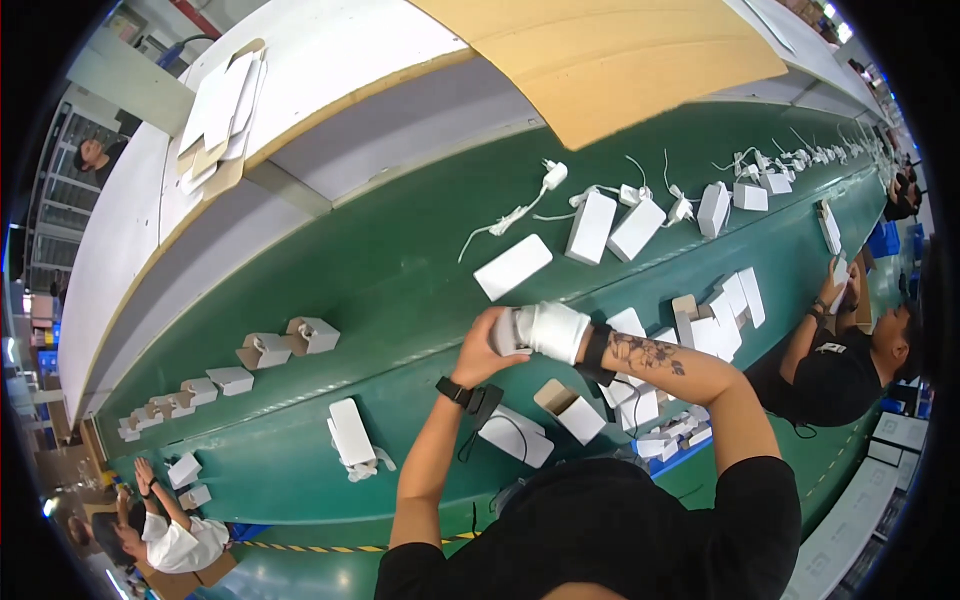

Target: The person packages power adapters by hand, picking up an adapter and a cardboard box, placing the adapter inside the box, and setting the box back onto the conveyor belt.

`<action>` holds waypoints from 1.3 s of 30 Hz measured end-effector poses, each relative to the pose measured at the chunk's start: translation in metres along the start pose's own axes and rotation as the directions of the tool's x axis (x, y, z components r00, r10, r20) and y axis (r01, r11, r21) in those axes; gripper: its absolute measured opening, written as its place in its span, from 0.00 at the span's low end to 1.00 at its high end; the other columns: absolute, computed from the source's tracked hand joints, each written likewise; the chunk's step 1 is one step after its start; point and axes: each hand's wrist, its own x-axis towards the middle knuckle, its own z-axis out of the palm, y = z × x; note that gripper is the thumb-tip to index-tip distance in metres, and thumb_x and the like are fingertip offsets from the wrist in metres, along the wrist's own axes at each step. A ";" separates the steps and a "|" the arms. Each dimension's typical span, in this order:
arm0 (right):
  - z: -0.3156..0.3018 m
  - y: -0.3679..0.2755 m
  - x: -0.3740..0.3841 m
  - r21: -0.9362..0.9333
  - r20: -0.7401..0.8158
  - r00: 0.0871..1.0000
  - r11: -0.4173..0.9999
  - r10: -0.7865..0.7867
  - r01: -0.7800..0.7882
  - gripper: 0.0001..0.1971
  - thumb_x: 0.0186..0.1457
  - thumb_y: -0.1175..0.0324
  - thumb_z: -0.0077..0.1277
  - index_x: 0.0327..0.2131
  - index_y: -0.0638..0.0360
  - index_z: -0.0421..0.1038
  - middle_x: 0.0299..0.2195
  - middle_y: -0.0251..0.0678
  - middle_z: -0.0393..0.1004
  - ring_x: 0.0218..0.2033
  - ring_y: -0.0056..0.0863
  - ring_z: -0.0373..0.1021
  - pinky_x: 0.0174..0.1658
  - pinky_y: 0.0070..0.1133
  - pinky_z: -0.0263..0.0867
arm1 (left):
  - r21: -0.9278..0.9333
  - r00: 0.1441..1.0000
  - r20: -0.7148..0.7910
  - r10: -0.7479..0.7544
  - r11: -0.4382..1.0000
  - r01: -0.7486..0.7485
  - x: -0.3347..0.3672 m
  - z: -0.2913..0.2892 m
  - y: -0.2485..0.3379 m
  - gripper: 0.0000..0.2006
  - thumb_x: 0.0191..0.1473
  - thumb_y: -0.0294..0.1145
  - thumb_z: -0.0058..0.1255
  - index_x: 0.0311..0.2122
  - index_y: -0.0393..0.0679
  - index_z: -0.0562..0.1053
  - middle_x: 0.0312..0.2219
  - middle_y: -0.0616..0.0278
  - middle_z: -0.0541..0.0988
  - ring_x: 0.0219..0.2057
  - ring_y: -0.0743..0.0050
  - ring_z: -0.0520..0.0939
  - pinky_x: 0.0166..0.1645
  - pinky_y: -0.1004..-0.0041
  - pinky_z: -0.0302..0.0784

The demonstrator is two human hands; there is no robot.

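Note:
Near the middle of the bench, my two hands meet. My left hand (481, 352), bare and with a dark strap at its wrist, curls round a small pale box-like piece (508, 331). My right hand (558, 331) is covered in white, apparently a glove, and touches the same piece from the right; its fingers cannot be made out. Just beyond them lies a closed white box (513, 267). Nearer me are another white box (515, 437) with a dark cord by it and an open-ended box (571, 411). To the left, a white box (349, 432) rests on a crumpled white item.
White chargers with cables (553, 176) and upright boxes (591, 228) line the green bench (400, 250). Several open boxes (313, 336) stand at left. Cardboard (620, 60) overhangs the far shelf. Co-workers sit at right (840, 360) and far left (185, 540). A blue bin (675, 455) of boxes is beside me.

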 end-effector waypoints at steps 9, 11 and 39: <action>0.072 0.347 0.092 0.255 -0.354 0.308 0.407 0.883 -0.877 0.09 0.54 0.67 0.43 0.37 0.61 0.66 0.35 0.44 0.72 0.37 0.32 0.69 0.35 0.26 0.66 | 0.187 0.953 -0.301 0.034 0.982 0.024 0.013 -0.095 -0.101 0.42 0.31 0.35 0.69 0.53 0.37 0.58 0.48 0.56 0.63 0.49 0.62 0.67 0.57 0.64 0.60; 0.075 0.400 0.068 0.175 -0.324 0.177 0.243 0.929 -0.954 0.11 0.54 0.68 0.45 0.38 0.63 0.67 0.37 0.47 0.72 0.40 0.34 0.70 0.38 0.25 0.67 | -0.218 0.912 -0.403 -0.071 0.976 -0.021 0.015 -0.075 -0.065 0.46 0.33 0.34 0.67 0.57 0.38 0.52 0.51 0.56 0.60 0.53 0.62 0.64 0.60 0.62 0.55; -0.025 -0.068 -0.061 0.584 -0.504 0.513 0.712 0.695 -0.390 0.28 0.46 0.71 0.54 0.51 0.63 0.56 0.31 0.31 0.67 0.35 0.22 0.67 0.39 0.19 0.65 | -0.945 0.955 -0.031 -0.296 0.319 0.069 0.043 0.085 0.126 0.27 0.60 0.52 0.31 0.55 0.42 0.62 0.45 0.62 0.68 0.45 0.75 0.69 0.51 0.75 0.63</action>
